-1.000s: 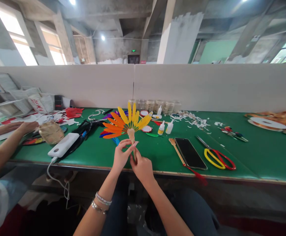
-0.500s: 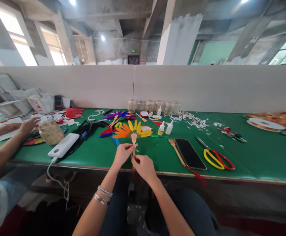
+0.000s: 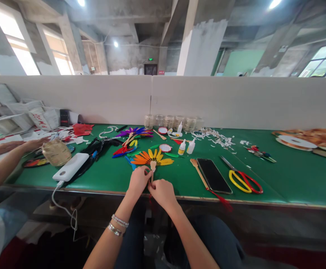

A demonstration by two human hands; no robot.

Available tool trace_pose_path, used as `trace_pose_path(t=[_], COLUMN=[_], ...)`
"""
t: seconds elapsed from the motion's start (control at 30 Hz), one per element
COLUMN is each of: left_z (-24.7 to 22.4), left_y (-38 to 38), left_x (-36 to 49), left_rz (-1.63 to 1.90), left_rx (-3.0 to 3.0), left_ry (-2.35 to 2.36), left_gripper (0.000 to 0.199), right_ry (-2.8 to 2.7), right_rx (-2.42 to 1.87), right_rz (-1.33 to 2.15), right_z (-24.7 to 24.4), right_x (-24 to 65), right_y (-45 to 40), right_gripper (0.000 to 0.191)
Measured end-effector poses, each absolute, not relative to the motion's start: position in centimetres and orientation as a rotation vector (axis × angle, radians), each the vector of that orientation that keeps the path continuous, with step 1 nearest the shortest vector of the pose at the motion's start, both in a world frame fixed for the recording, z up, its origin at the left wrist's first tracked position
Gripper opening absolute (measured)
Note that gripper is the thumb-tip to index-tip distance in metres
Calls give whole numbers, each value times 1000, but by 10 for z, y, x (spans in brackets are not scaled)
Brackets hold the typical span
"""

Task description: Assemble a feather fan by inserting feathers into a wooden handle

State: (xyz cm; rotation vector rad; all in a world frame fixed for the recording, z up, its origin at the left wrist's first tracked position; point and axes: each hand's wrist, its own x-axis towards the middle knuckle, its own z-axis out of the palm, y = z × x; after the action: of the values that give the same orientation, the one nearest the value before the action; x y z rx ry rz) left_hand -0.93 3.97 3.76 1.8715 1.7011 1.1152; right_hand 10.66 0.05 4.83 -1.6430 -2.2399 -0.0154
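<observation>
A feather fan (image 3: 153, 164) with orange and yellow feathers spreads out in front of me, its pale wooden handle pointing toward me. My left hand (image 3: 140, 180) is closed on the handle, thumb and fingers pinching it just below the wide head. Lower down, near the table's front edge, my right hand (image 3: 163, 191) is closed round the handle's end, which its fingers mostly hide. Just beyond the fan lie a white jar lid with a red rim (image 3: 165, 148) and some green and blue feathers. A purple and multicoloured feather fan (image 3: 136, 132) rests farther back.
To the right are a wooden stick with a red tassel (image 3: 200, 175), a phone (image 3: 214, 175) and scissors (image 3: 243, 179). Glue bottles (image 3: 182, 147) and glass jars (image 3: 170, 122) stand behind. At left lie a white power bank (image 3: 71, 167) and another person's arms (image 3: 14, 157).
The fan has tipped lower, its feathers now nearer the tabletop, and both hands have dropped slightly with it. The other person's hand at left has shifted a little.
</observation>
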Motion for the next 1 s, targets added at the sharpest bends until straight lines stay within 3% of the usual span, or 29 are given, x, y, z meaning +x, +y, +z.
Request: trace_pose_path(t=[0.17,0.3,0.43,0.57,0.7,1.0], left_z=[35,33,32,30,30,33], left_y=[44,48,51,52,50,49], left_x=[-19,-23,-24,-24,-23,-23], left_rz=[1122,1231,1321,1318,1319,1347], left_rx=[1947,1766,1572,1581,1611,1567], left_ry=[1638,1460,1375,1339,1355,1320], left_gripper=[17,24,32,33,27,37], right_ry=[-2243,-2136,-1815,-1423,-1264,-1235], right_rx=[-1633,-1646,-1594,-1544,-1551,-1742], right_rz=[16,110,197,54,-14,-70], right_z=[50,62,81,91,83,46], right_x=[106,123,163,207,225,201], right_y=[0,4,26,71,120,160], right_gripper=[40,40,34,38,50,49])
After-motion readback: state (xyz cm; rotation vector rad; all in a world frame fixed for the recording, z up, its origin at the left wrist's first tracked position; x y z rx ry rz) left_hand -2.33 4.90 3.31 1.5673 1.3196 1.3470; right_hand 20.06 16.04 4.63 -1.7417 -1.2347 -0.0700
